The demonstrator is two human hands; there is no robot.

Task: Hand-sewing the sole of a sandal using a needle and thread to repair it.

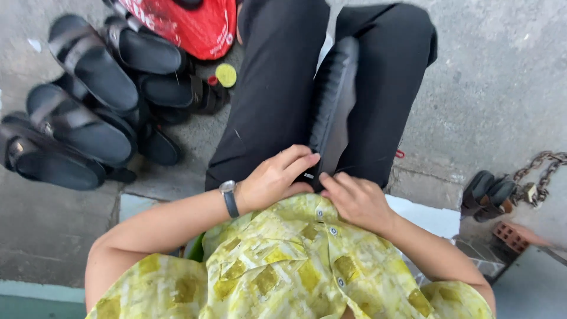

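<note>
Shirt: my yellow-green patterned shirt [295, 266] fills the bottom of the view, buttons down the middle.
Left hand: my left hand [277, 177], a watch [229, 198] on its wrist, lies on the near end of the sandal, fingers stretched together over its edge, touching it rather than gripping round it.
Right hand: my right hand [354, 198] sits just beside it, fingers curled and bunched against the same near end; I cannot tell whether they pinch it.
Sandal: a black sandal sole [333, 100], long, dark and ribbed along its edge, lies in my lap between my thighs in black trousers [271, 88], running away from me, tilted on its side.
Hidden: its near tip is covered by my fingers; what I sit on is covered by my body, save a pale slab [425, 215] at my right.
Floor: rough grey concrete floor [502, 77], cracked and stained, all around.
Pile: a heap of black sandals [82, 118] lies at my left, overlapping one another.
Small bits: a yellow round lid [225, 75] near the pile; another dark pair [487, 195], a rusty chain [543, 168] and a red brick [511, 236] at my right.
Far: a red bag [195, 23], cut off by the top edge.
</note>
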